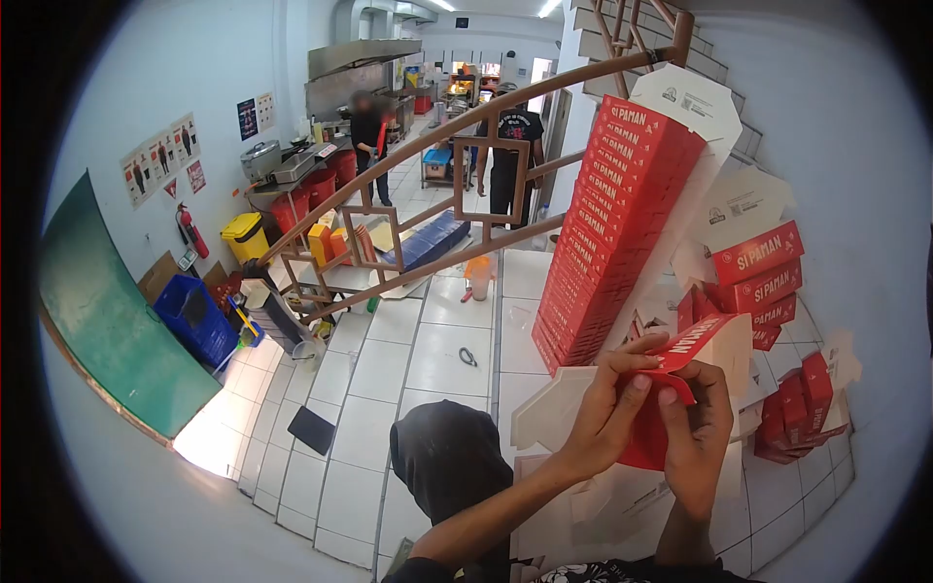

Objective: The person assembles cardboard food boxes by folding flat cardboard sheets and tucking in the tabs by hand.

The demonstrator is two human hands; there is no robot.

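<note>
Between my hands is a red and white cardboard food box [692, 342] with "PAMAN" printed on it, partly folded. My left hand [610, 413] pinches its near edge, thumb in front and fingers behind. Close beside it, my right hand [702, 423] grips the other side, with its thumb on a red flap. Just beyond my hands rises a tall, leaning stack of matching red boxes [607, 223], nested together with a white lid flap [688, 100] on top. More folded boxes [763, 282] lie at the right, and another cluster [799, 408] sits nearer.
A brown stair railing [408, 160] crosses ahead, above white tiled steps [457, 330]. A dark flat object [312, 429] and a small dark loop [468, 357] lie on the tiles. Two people [513, 146] stand in the kitchen below. A green door [117, 311] is at left.
</note>
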